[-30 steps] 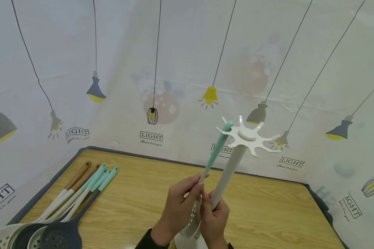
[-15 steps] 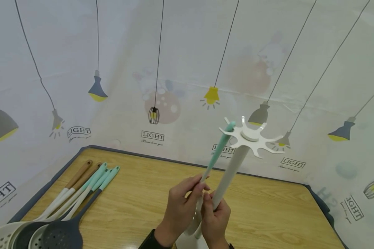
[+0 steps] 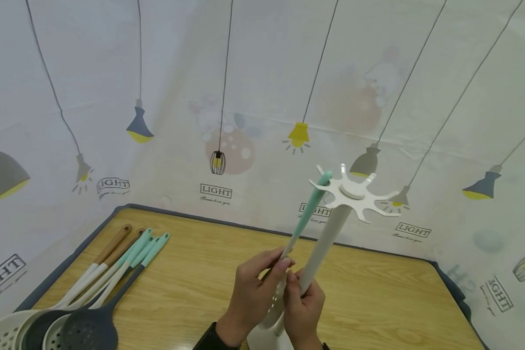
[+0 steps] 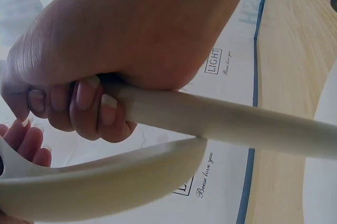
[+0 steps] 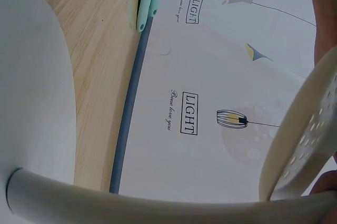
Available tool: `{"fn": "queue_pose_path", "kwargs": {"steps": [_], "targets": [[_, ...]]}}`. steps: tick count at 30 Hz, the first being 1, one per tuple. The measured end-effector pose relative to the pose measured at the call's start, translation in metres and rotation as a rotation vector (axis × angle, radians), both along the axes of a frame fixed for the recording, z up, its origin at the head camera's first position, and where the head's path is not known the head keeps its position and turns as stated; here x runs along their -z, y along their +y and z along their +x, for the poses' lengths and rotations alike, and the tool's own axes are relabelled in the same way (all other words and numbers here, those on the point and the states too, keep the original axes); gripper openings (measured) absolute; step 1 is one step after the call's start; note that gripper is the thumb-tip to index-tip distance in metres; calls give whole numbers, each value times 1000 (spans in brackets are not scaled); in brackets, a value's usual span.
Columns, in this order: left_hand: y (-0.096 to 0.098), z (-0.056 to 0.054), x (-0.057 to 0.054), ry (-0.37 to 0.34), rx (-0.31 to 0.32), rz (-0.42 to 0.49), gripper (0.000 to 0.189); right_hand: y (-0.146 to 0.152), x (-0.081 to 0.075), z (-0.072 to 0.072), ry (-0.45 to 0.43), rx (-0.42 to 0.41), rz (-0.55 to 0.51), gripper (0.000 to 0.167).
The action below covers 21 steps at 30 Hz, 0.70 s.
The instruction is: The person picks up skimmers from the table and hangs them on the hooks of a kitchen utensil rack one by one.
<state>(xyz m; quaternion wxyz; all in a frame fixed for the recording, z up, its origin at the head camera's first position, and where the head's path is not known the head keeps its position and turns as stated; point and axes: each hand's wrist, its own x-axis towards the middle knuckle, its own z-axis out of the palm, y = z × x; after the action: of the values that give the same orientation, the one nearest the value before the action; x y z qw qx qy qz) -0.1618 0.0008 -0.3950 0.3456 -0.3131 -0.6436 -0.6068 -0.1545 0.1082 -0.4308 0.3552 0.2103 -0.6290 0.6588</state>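
Observation:
My left hand (image 3: 250, 290) pinches the shaft of a white skimmer with a mint-green handle (image 3: 309, 208). The handle's tip is up at the white hooked arms (image 3: 352, 191) of a utensil stand. Below the fingers hangs the skimmer's perforated bowl (image 5: 300, 129), close beside the stand's pole in the right wrist view. My right hand (image 3: 305, 306) grips that pale pole (image 3: 325, 238), and its curled fingers (image 4: 87, 95) show in the left wrist view. At the bottom, the stand's white base (image 3: 267, 339) is partly hidden by the hands.
On the left of the wooden table (image 3: 376, 296) lies a pile of kitchen utensils, with mint handles (image 3: 156, 249), brown handles (image 3: 113, 243) and a dark perforated skimmer (image 3: 89, 328) on top. A wall sheet (image 3: 262, 73) printed with lamps stands behind the table.
The whole head view has shifted slightly to the right in the picture. Both hands keep their hold, and the handle's tip stays at the hooked arms.

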Motion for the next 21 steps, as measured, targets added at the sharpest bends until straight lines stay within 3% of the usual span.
{"fn": "queue_pose_path", "kwargs": {"steps": [12,21], "targets": [[-12,1,4,-66,5,-40,29,2,5,-4,42,-26,-8,24],[-27,0,-1,-212,-39,-64,24,1,6,-4,36,-60,-28,25]]}}
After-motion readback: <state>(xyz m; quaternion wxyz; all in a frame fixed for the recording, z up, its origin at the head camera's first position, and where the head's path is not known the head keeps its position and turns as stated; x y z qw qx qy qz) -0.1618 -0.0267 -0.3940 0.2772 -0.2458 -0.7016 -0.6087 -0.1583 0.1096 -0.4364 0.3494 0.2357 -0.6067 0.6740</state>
